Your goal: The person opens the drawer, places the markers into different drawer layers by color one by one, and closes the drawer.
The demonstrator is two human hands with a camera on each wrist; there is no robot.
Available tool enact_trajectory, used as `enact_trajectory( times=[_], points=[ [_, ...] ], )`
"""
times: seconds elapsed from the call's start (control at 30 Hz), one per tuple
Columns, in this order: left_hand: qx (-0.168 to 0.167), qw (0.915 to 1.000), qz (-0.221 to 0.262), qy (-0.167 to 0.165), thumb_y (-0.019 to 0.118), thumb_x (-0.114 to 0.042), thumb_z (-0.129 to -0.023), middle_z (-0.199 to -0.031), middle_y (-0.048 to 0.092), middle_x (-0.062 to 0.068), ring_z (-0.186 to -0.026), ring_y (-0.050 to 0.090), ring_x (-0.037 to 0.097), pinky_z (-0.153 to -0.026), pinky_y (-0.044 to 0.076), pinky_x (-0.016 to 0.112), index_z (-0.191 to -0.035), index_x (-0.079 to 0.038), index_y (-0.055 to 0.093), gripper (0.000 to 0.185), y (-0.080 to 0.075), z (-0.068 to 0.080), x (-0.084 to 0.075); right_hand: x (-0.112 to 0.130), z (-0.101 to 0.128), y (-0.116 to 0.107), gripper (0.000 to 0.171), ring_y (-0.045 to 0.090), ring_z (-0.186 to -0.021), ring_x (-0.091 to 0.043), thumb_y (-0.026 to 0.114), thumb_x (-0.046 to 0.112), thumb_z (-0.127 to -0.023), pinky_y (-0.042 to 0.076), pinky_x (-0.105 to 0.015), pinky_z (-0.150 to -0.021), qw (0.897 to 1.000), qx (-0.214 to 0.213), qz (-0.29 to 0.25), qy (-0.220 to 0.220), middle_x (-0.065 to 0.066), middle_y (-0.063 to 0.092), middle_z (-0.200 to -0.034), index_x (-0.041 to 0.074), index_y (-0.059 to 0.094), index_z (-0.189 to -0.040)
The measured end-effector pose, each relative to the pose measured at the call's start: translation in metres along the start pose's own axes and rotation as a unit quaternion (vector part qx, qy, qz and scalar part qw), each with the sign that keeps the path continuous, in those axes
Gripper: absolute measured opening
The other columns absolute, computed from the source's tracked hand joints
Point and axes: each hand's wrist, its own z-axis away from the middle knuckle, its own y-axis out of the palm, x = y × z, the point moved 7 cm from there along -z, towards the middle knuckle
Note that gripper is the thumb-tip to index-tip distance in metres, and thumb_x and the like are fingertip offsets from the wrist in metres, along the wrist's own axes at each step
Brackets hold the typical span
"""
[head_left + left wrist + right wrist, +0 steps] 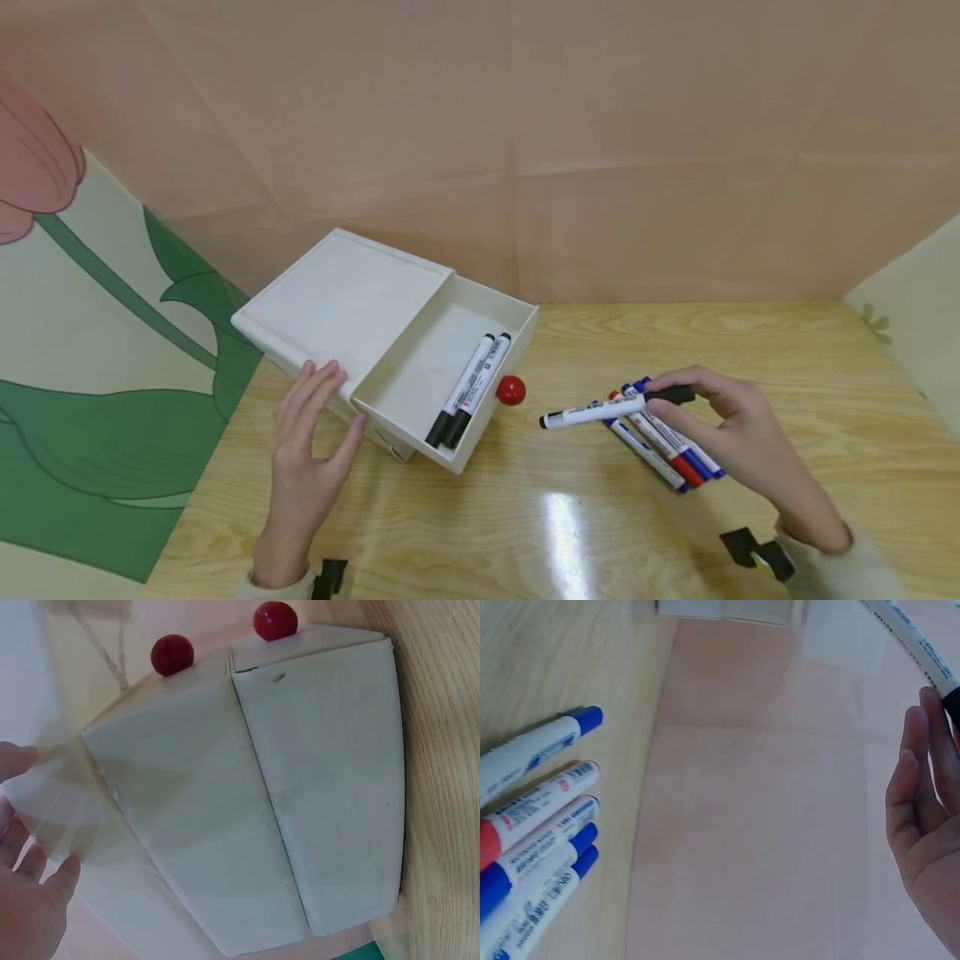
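My right hand [731,425] pinches a black-capped whiteboard marker [600,412] by its cap, holding it nearly level over several blue- and red-capped markers [656,446]. In the right wrist view, the held marker [911,641] sticks up past the fingertips. A white drawer box [345,300] stands at the left, its upper drawer [408,358] pulled out. Two black-capped markers [472,383] lie side by side in that drawer. Around the box's near edge, my left hand [307,467] has its fingers spread, with the thumb by the drawer's corner; exact contact is unclear.
A red knob [511,390] juts from the open drawer's front. Another red knob [275,620] sits on the lower drawer in the left wrist view. Behind the wooden table [810,358] rises a pinkish-tan covering [660,167]; a flower-patterned surface [97,433] lies to the left.
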Motion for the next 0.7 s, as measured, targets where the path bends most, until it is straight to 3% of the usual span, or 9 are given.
enact_trajectory(
  times=[0.13,0.23,0.4,0.7],
  points=[
    [0.0,1.0,-0.001,0.001,0.065,-0.024,-0.093,-0.136,0.059,0.022,-0.142,0.041,0.033,-0.126,0.028,0.035,-0.129,0.002,0.062,0.045,0.0,0.0,0.0,0.0,-0.003,-0.003,0.027,0.067,-0.088,-0.001,0.07,-0.017,-0.079,0.052,-0.007,-0.088,1.0,0.001,-0.012,0.008,0.015,0.072,-0.099,0.0,0.07,-0.101],
    [-0.001,1.0,-0.006,0.001,0.062,-0.031,-0.096,-0.135,0.06,0.023,-0.142,0.041,0.033,-0.126,0.028,0.035,-0.129,0.002,0.062,0.047,0.0,-0.001,-0.001,0.002,-0.006,-0.006,0.022,0.067,-0.085,-0.003,0.068,-0.015,-0.081,0.053,-0.008,-0.086,0.999,-0.009,-0.052,-0.008,0.011,0.073,-0.099,-0.004,0.069,-0.1],
    [0.001,1.0,-0.008,-0.003,0.059,-0.037,-0.098,-0.135,0.059,0.023,-0.143,0.04,0.032,-0.126,0.028,0.033,-0.129,0.002,0.062,0.05,0.0,0.0,-0.001,0.005,-0.011,-0.008,0.02,0.068,-0.084,-0.007,0.066,-0.018,-0.082,0.055,-0.011,-0.083,0.983,-0.021,-0.176,-0.048,-0.002,0.074,-0.099,-0.012,0.067,-0.101],
    [0.0,1.0,-0.005,0.0,0.059,-0.036,-0.098,-0.136,0.059,0.023,-0.142,0.041,0.033,-0.126,0.028,0.034,-0.129,0.002,0.062,0.049,0.0,0.0,-0.001,0.006,-0.021,-0.013,0.022,0.068,-0.088,-0.01,0.06,-0.024,-0.082,0.056,-0.014,-0.081,0.969,-0.03,-0.24,-0.047,-0.006,0.074,-0.098,-0.015,0.065,-0.101]
  ],
)
